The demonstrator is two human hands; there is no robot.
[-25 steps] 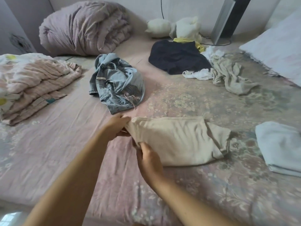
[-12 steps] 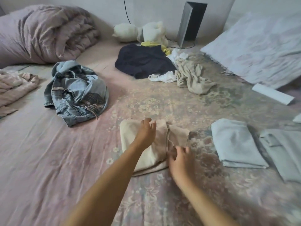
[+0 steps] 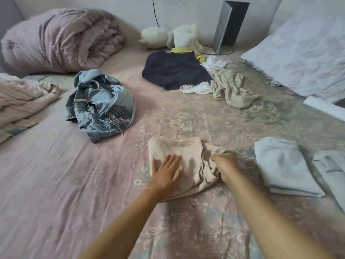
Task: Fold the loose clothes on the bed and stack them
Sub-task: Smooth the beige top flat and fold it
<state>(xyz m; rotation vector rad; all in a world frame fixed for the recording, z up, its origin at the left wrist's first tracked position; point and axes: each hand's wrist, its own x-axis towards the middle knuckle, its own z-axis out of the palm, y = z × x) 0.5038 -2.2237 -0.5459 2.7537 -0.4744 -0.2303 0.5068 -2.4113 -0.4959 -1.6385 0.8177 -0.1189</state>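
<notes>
Beige garment (image 3: 186,161) lies mid-bed, folded small, just at 9 o'clock of light-blue folded piece (image 3: 285,169). Left hand (image 3: 167,171) flat, fingers straight and spread, pressing fold. Right hand (image 3: 226,165) curled, gripping bunched right edge. Advice: keep left palm pinning, tuck loose edge under, smooth, then lift onto blue piece. Jeans (image 3: 101,105) at 11 o'clock unfolded.

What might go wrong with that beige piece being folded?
The left hand only presses flat on the beige garment, while the right hand grips its bunched right edge; a tug there may slide or undo the fold. That lumpy edge could also make it sit crooked on the folded light blue cloth beside it.
</notes>
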